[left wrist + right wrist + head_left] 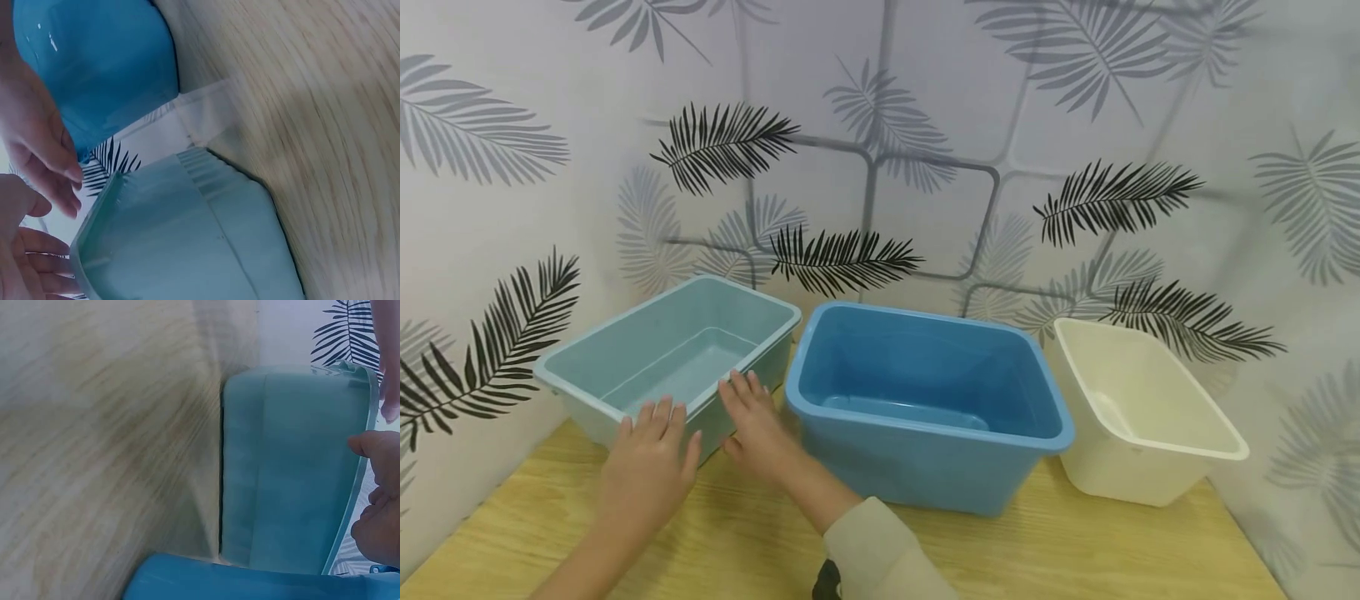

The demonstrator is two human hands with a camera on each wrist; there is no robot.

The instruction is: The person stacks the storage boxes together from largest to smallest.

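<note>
A pale teal plastic basin [692, 367] stands on the left of the wooden table, set at an angle. My left hand [651, 458] is at its near rim, fingers extended over the edge. Beside it, my right hand [760, 429] is at the same rim near the right corner, its fingers also stretched out. From the left wrist view, the basin's outer wall [169, 231] shows, with the left fingers at its rim. In the right wrist view, the right thumb [369, 444] lies by the rim. Nothing is visible inside the basin.
A deeper blue tub [925, 462] stands just right of the teal basin. Farther right is a cream tub [1138, 471]. All three stand on the wood-grain table [760, 542] near a wall [925, 100] covered with leaf patterns.
</note>
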